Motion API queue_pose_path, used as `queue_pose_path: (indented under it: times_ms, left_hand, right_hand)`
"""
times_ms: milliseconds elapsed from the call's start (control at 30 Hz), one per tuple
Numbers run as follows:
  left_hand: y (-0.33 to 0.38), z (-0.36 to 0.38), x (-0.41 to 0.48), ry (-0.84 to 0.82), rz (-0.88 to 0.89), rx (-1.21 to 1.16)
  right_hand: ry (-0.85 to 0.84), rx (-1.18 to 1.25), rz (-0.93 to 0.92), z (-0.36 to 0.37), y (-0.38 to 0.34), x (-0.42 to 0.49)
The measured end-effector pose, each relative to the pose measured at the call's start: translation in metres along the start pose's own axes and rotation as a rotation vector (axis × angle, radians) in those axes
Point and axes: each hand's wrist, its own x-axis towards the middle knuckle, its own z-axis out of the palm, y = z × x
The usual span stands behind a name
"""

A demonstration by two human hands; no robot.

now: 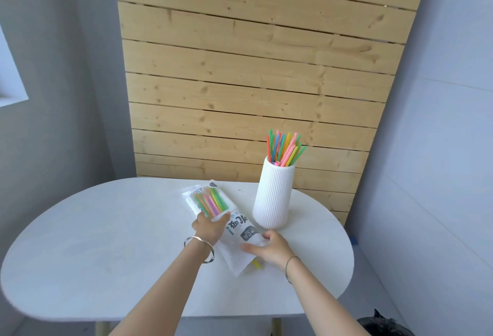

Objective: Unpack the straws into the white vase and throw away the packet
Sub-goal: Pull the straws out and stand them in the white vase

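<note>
A clear and white straw packet (pixel 234 226) lies flat on the white table (pixel 106 242), with several coloured straws (pixel 212 201) still inside its far end. My left hand (pixel 209 226) grips the packet's middle from the left. My right hand (pixel 269 249) holds the packet's near end, and a yellow straw tip (pixel 256 264) pokes out below it. The ribbed white vase (pixel 273 197) stands upright just right of the packet, with several coloured straws (pixel 285 148) sticking out of its mouth.
A wooden plank wall (pixel 253 68) rises behind the table. A dark bin bag (pixel 384 325) sits on the floor at the lower right, beyond the table's edge. Grey walls close in on both sides.
</note>
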Motion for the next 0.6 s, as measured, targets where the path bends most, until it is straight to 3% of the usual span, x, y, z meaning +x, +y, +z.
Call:
queue_pose_path:
  times_ms: [200, 333, 500, 600]
  left_hand:
    - [-0.003, -0.015, 0.003, -0.013, -0.149, -0.256]
    - [-0.006, -0.036, 0.012, -0.212, -0.203, -0.577]
    - [0.005, -0.055, 0.005, -0.562, -0.062, -0.743]
    - [0.014, -0.06, -0.002, -0.532, -0.012, -0.827]
  right_hand:
    - [-0.014, 0.329, -0.12, 0.008, -0.023, -0.005]
    - [-0.109, 0.518, -0.218, 0.002, -0.044, -0.015]
    - [-0.296, 0.557, -0.284, -0.006, -0.059, -0.029]
    - [-0.266, 0.563, -0.291, 0.0, -0.062, -0.031]
